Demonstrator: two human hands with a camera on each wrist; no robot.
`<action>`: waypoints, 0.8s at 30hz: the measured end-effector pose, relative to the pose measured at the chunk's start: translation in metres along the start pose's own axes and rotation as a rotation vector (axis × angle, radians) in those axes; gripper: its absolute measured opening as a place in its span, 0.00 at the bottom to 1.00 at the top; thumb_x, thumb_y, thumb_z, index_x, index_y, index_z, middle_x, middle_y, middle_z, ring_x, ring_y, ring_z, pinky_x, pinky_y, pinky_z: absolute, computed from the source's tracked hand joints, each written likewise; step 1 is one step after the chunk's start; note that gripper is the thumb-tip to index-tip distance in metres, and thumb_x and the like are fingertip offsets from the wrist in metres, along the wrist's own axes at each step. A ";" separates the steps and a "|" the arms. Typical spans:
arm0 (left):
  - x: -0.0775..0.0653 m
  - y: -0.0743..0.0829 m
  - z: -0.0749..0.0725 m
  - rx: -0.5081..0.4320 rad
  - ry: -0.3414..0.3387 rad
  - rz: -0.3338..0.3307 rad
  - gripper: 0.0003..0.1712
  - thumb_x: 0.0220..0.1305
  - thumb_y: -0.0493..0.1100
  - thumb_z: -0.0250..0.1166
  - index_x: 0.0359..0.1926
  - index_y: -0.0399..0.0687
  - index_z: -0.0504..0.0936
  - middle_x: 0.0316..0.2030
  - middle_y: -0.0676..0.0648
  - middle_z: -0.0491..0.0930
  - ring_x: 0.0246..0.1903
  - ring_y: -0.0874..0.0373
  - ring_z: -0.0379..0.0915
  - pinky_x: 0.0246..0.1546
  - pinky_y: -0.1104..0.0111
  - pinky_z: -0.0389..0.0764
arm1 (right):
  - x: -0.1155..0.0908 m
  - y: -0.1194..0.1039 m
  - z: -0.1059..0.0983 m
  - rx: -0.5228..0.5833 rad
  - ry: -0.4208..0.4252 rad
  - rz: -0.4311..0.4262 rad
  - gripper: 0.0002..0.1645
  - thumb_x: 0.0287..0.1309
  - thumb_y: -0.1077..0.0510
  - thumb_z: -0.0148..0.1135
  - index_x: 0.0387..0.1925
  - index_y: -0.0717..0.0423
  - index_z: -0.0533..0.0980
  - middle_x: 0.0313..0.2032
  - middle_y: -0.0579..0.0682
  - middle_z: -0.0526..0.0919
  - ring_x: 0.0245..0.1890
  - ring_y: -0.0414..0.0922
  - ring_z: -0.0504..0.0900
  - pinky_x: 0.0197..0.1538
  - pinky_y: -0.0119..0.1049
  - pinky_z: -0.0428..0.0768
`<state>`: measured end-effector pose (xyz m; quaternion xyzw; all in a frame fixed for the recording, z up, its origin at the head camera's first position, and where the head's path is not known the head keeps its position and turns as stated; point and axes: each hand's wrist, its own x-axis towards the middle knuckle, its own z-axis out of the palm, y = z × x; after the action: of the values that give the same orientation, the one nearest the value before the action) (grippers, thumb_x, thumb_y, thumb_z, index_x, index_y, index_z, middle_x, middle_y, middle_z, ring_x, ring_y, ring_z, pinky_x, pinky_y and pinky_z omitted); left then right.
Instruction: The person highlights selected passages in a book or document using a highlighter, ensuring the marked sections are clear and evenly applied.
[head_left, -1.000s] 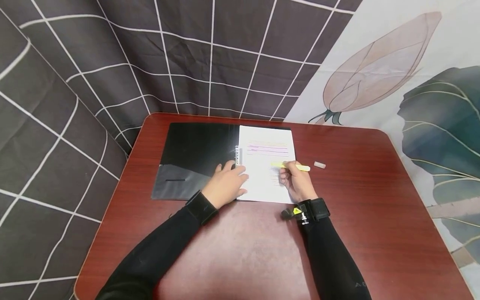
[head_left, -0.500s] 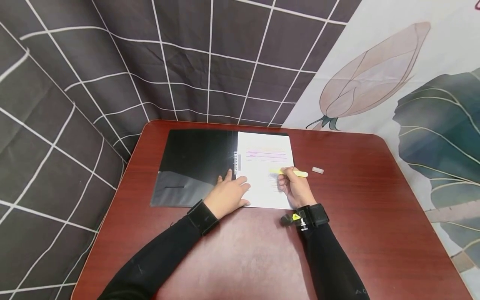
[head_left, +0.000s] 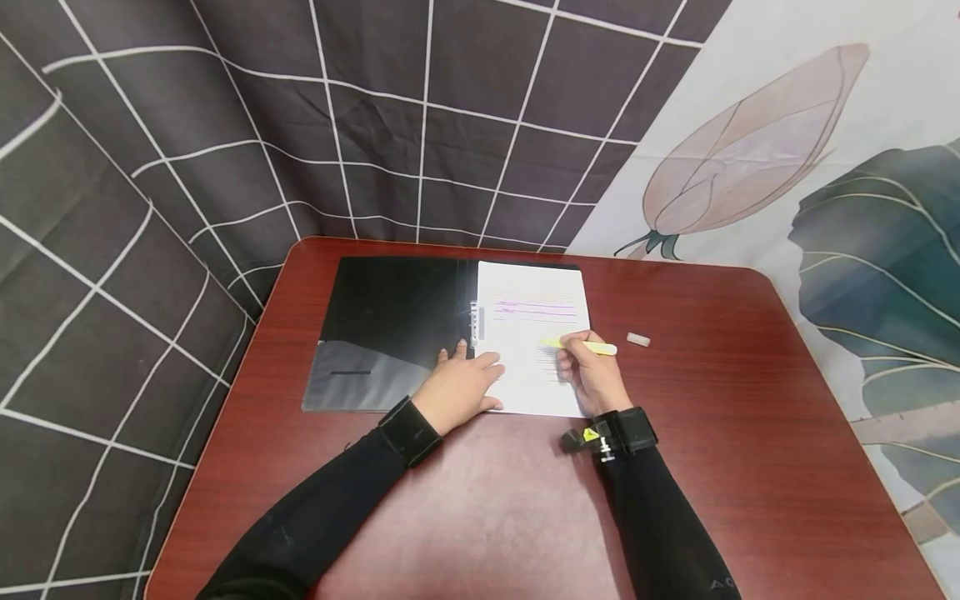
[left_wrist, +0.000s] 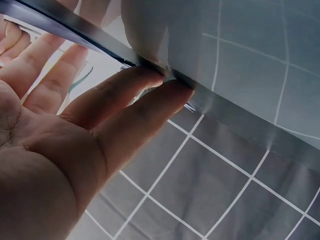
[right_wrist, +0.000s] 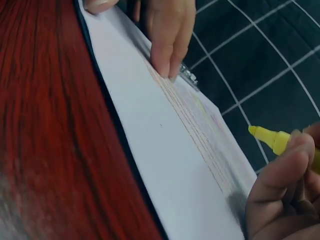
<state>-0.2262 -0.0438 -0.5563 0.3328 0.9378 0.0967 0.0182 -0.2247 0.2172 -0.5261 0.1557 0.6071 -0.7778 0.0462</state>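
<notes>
An open black binder lies on the table with white printed sheets on its right side. Purple lines mark the upper text. My left hand rests by the metal rings, fingers spread and fairly straight over the sheets' left edge. In the left wrist view its fingers touch the dark surface. My right hand holds an uncapped yellow highlighter between thumb and fingers over the page. Its yellow tip shows against the curtain in the right wrist view, apparently raised off the paper.
A small pale cap lies on the reddish wooden table, right of the binder. A dark curtain with white grid lines hangs behind and to the left. Patterned pale fabric hangs at the right.
The head view has tilted, so everything sits slightly lower in it. My left hand has slid a little towards me along the page. The right hand keeps its hold on the highlighter at nearly the same spot.
</notes>
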 end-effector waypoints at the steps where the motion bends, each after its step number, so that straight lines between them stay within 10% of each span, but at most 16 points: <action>1: 0.000 0.000 0.000 0.002 -0.008 -0.002 0.39 0.72 0.68 0.77 0.78 0.60 0.83 0.79 0.53 0.80 0.74 0.19 0.76 0.66 0.24 0.82 | 0.000 0.000 0.001 -0.012 0.007 -0.003 0.09 0.81 0.65 0.57 0.40 0.50 0.72 0.25 0.42 0.83 0.24 0.34 0.76 0.29 0.25 0.75; 24: 0.006 0.000 0.001 0.027 -0.056 -0.008 0.40 0.73 0.71 0.73 0.79 0.63 0.82 0.81 0.55 0.78 0.76 0.18 0.73 0.65 0.24 0.82 | 0.017 0.002 0.075 -0.436 0.004 -0.044 0.11 0.71 0.63 0.63 0.31 0.50 0.73 0.17 0.40 0.80 0.15 0.34 0.72 0.21 0.24 0.69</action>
<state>-0.2311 -0.0401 -0.5574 0.3321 0.9395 0.0745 0.0401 -0.2541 0.1472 -0.5167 0.1303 0.7645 -0.6284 0.0604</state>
